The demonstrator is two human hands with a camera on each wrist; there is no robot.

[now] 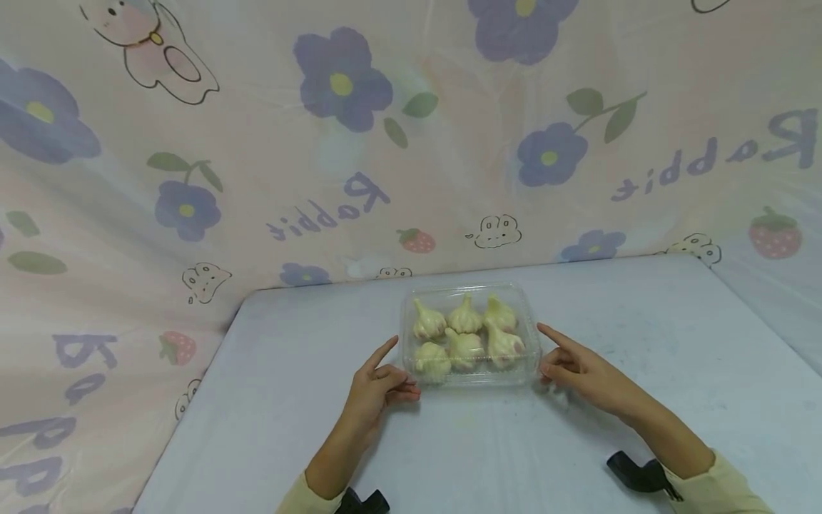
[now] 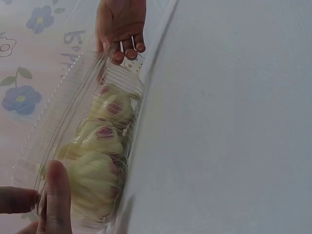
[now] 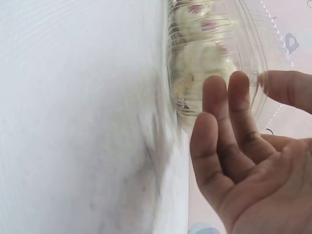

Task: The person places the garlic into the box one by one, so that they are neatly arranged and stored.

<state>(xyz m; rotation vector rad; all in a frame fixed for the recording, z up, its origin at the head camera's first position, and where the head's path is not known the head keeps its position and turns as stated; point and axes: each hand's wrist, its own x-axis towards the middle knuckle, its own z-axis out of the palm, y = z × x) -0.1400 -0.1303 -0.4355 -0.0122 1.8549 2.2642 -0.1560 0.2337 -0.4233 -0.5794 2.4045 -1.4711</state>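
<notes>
A clear plastic clamshell box (image 1: 472,380) lies on the white table with several garlic bulbs (image 1: 465,350) inside, set in two rows. At its left end is my left hand (image 1: 374,396), index finger extended and fingertips at the plastic rim in the left wrist view. My right hand (image 1: 587,375) is at the opposite end, its index finger pointing along the side. In the right wrist view, its fingers (image 3: 214,131) are spread loosely beside the box wall, with one fingertip at the rim. The lid looks closed over the garlic.
The white table (image 1: 308,321) extends on both sides of the box and in front of it. Behind and to the left hangs a patterned curtain (image 1: 257,143) with flowers and rabbits. Black wrist mounts (image 1: 636,472) sit near both sleeves.
</notes>
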